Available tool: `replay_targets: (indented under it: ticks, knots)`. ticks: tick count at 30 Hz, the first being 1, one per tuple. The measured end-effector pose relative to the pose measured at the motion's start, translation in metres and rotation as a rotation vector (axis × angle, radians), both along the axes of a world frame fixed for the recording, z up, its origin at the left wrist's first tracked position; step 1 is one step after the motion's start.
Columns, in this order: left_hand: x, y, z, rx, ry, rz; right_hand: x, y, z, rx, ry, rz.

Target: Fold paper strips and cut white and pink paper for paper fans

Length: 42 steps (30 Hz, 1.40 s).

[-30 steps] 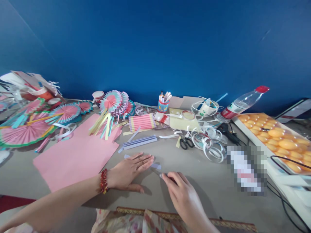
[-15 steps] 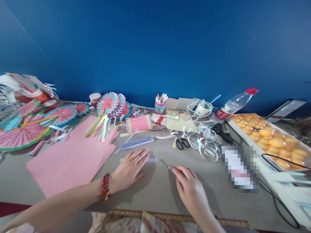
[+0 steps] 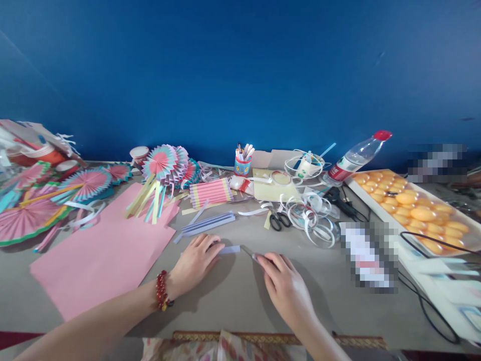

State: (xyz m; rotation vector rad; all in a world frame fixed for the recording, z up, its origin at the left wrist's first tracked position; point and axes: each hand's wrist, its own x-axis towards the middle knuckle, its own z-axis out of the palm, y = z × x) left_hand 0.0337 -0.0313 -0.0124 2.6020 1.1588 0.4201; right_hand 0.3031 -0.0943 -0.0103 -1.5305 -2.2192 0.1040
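Observation:
A narrow lavender paper strip (image 3: 230,249) lies flat on the grey tabletop (image 3: 240,291). My left hand (image 3: 199,260), a beaded bracelet at its wrist, rests on that strip with fingers bent, thumb drawn in close to them; the strip's right end sticks out. In my right hand (image 3: 283,283) is a small slim-bladed knife (image 3: 251,253), its tip pointing up and left, close to the strip's free end. Most of the knife's handle is hidden by my fingers. Just behind my left hand are folded lavender paper strips (image 3: 208,223).
Pink paper sheets (image 3: 105,255) and pleated paper fans (image 3: 161,163) fill the left side. Scissors (image 3: 280,220), curled white strips (image 3: 319,233), a glue gun (image 3: 341,203), a plastic bottle (image 3: 355,158) and a box of yellow balls (image 3: 417,213) are at the right. A pen cup (image 3: 242,164) stands behind.
My left hand's fingers have gone from stretched flat to bent over the strip. The knife stays in my right hand near the strip's end. The view has shifted slightly.

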Motion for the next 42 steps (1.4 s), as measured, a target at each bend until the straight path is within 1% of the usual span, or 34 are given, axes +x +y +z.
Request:
replay_targets:
  ticks: [10, 19, 27, 34, 40, 42]
  knots:
    - [0.0, 0.0, 0.002, 0.002, 0.01, 0.003, -0.002, 0.003, 0.002, 0.013, 0.004, 0.006]
    - [0.0, 0.002, 0.001, 0.015, -0.046, 0.004, -0.005, 0.003, 0.005, 0.008, -0.003, 0.031]
    - [0.001, 0.002, 0.002, -0.023, -0.094, 0.008, -0.017, 0.007, 0.01, -0.021, -0.035, 0.086]
    - [0.001, 0.003, 0.001, -0.023, -0.12, 0.005, -0.021, 0.01, 0.01, -0.021, -0.049, 0.081]
    - [-0.001, 0.005, -0.002, -0.044, -0.119, -0.007, -0.037, 0.013, 0.011, -0.051, -0.091, 0.106]
    - [-0.001, 0.006, 0.0, -0.048, -0.118, -0.008, -0.041, 0.013, 0.009, -0.053, -0.105, 0.111]
